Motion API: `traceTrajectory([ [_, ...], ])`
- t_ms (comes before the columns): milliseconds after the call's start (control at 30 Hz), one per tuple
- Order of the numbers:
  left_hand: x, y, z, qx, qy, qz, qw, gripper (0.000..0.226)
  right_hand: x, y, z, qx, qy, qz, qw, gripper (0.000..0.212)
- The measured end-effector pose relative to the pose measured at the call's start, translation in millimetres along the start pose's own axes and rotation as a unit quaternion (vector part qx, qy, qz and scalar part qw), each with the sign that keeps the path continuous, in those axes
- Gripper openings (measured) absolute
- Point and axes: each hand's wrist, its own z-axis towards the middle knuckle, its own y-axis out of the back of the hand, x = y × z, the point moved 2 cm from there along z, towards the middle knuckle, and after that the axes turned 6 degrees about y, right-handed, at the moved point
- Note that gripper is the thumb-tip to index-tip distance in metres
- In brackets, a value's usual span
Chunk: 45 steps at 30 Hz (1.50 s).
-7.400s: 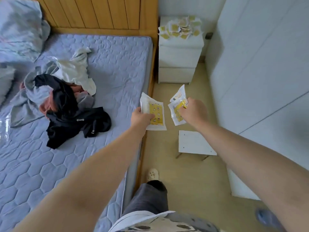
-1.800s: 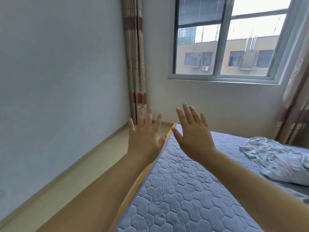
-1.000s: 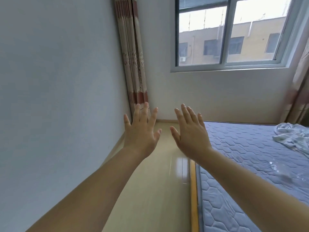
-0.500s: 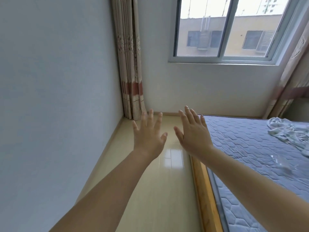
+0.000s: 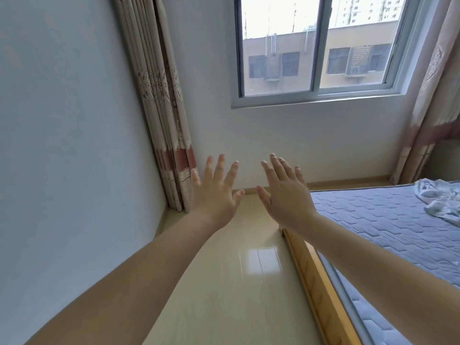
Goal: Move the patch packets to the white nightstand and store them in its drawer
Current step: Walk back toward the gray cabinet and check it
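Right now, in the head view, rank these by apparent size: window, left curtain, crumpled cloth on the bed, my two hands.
1. window
2. left curtain
3. left hand and right hand, alike, enlarged by nearness to the camera
4. crumpled cloth, cut off at the frame edge

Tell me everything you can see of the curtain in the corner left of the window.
The curtain is cream fabric gathered into narrow upright folds. It hangs in the corner where the left wall meets the wall with the window. A faint floral pattern shows midway, a reddish-brown band lower down, then a dotted cream hem reaching the floor. The frame cuts off its top. The left hand overlaps its lower edge in view; contact cannot be told.
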Motion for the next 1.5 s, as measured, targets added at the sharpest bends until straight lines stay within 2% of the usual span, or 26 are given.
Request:
traceTrajectory([
  [267, 70.1, -84.5, 185.2, -0.009, -0.041, 0.027, 0.999, 0.068, -21.8, -108.6, 175.7, 0.016, -0.015, -0.007, 1.000, 0.062],
  [433, 112.3, -159.0, 310.0, -0.004, -0.063, 0.001, 0.998, 0.068, -42.2, -196.9, 277.8, 0.008, -0.039, -0.024, 0.999, 0.073],
  [733, 139.7, -237.3, 567.7, 0.011, -0.160, -0.015, 0.987, 0.068, -131.0, -286.9, 475.2, 0.033, -0.137, -0.088, 0.986, 0.069],
  [1033, 41.2, -333.5, 785.4, 0.009, -0.245, -0.048, 0.968, 0.068, -301.6, -374.8, 599.6, 0.010, -0.208, -0.116, 0.971, 0.070],
  [1300, -96.5, -390.7, 994.3, 0.013, -0.312, -0.070, 0.947, 0.068, -508.2, -430.0, 710.4, -0.012, -0.286, -0.112, 0.952, 0.076],
  [1433, -153.2, -414.2, 1059.4, 0.023, -0.325, -0.092, 0.941, 0.067, -580.8, -447.1, 740.4, -0.011, -0.301, -0.127, 0.945, 0.077],
  [1500, -206.9, -442.1, 1114.8, 0.024, -0.341, -0.111, 0.933, 0.067, -647.3, -463.9, 762.6, -0.017, -0.335, -0.134, 0.933, 0.076],
])
